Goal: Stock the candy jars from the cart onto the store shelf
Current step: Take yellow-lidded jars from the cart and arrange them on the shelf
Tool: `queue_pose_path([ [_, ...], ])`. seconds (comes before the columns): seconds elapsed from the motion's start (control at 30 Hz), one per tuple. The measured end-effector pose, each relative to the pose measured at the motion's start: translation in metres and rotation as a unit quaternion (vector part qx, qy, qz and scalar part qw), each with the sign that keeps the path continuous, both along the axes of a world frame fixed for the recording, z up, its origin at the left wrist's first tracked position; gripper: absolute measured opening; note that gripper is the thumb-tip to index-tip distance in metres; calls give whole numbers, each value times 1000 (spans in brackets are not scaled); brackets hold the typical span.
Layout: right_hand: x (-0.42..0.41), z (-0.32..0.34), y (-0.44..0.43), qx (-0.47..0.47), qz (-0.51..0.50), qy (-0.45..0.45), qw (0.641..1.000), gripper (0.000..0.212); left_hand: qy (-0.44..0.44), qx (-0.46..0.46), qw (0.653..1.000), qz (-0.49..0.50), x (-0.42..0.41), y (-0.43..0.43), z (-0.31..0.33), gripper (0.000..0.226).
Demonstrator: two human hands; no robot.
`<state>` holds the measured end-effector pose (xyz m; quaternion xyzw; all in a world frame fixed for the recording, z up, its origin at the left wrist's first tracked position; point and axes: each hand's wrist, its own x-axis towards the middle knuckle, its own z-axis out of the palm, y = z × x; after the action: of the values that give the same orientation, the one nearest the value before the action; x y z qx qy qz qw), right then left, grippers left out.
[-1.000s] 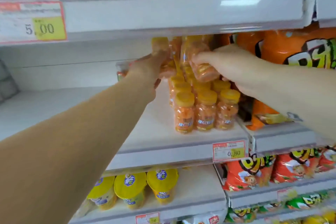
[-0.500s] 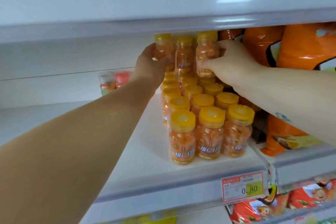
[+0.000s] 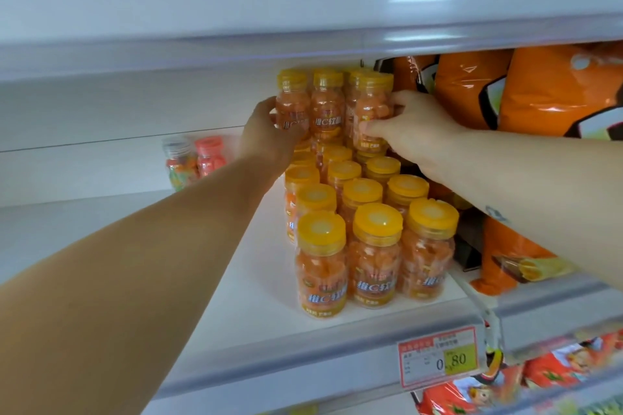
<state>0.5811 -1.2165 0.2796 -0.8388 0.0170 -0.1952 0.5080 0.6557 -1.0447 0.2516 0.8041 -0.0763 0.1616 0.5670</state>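
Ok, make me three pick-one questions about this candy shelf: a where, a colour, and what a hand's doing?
1. Where is the pink-lidded jar? A) left of the candy jars B) right of them C) on top of them
2. What colour are the candy jars' lids? A) blue B) yellow C) green
3. The right hand is: A) hanging free B) waving C) gripping a top jar
Answers: A, it stands far back on the left; B, every lid is yellow; C, its fingers wrap the jar.
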Motion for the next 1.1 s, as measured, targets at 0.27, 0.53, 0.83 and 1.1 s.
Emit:
queue_pose_path([
  [0.27,7,-3,-5,-4,-19,19,1000,38,16,-13,1000,-11,-1,5,-5,66],
  [0.53,12,-11,-7,-23,-36,10,999,53,17,-19,1000,-13,-6,4,-4,65],
  [0.83,11,-10,-8,-47,-19,12,999,46,26,-26,999,-19,-10,5,-3,71],
  [1.1,10,-16,-10,-58,-23,25,998,51,27,-13,1000,-4,-21,10,-3,78],
])
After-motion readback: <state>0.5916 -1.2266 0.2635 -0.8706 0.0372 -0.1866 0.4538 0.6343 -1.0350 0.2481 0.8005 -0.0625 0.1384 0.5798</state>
